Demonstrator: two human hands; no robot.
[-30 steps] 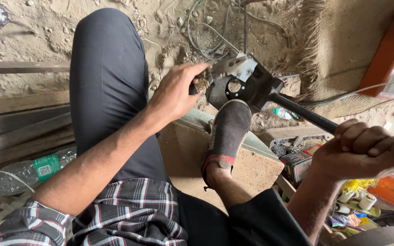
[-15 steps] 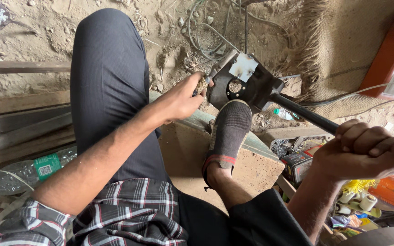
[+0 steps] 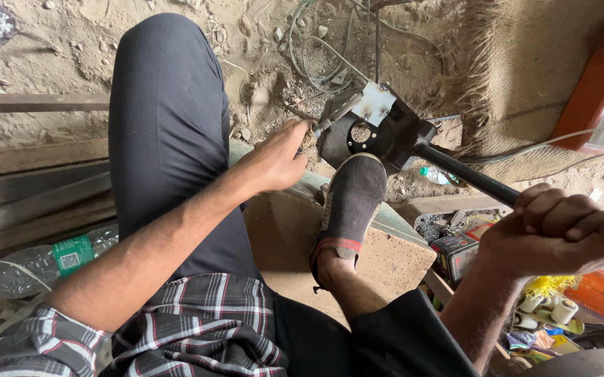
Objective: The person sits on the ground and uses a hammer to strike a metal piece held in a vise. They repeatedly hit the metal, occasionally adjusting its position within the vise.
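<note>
Hands both busy at the black lever press, which sat on the dusty ground w/ a bright steel plate on its top. Left hand came in from the press's left side, fingers pinched tight together on a small brownish piece, held right at the press's slot. What the piece was, too small to tell. Right hand sat at the far end of the long black handle that ran out from the press's right side; fist fully closed around it, no gap showing. Grey-socked foot was planted against the near face of the press, toe touching the body, heel on a dusty wooden block just this side of it.

Reads like the feeding step: piece being set at the slot, handle gripped but stroke not yet made, as far as one look could say. A next move would call for the pinch to sit the piece square, fingertips clear of the moving parts, foot firm so the press didn't skid, then a steady pull on the handle.

Elsewhere: loose wires on the dirt beyond the press, a plastic bottle well off to its left, a small tin near the handle's underside.
</note>
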